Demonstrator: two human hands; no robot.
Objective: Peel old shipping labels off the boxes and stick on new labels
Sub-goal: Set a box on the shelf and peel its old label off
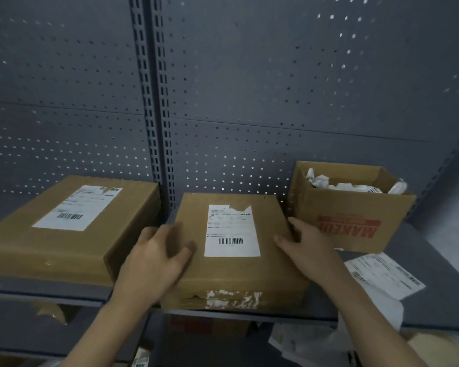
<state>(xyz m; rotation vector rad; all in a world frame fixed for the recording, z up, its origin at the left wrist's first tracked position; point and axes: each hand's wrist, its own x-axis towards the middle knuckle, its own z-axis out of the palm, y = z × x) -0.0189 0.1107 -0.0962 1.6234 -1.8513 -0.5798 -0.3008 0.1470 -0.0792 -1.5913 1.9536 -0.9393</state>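
A flat brown box (231, 271) lies on the grey shelf (435, 308) in front of me. A white shipping label (231, 231) with a barcode sits on its top, torn at its upper right corner. My left hand (154, 260) grips the box's left side, thumb lying on top. My right hand (305, 247) grips the right side the same way. A second, larger brown box (64, 250) lies to the left with its own white label (77, 207). Loose sheets of labels (384, 276) lie on the shelf at the right.
An open carton (350, 218) with red print stands at the back right and holds crumpled white paper. A grey pegboard wall (276, 102) closes the shelf's back. More boxes and white paper sit on the lower shelf below.
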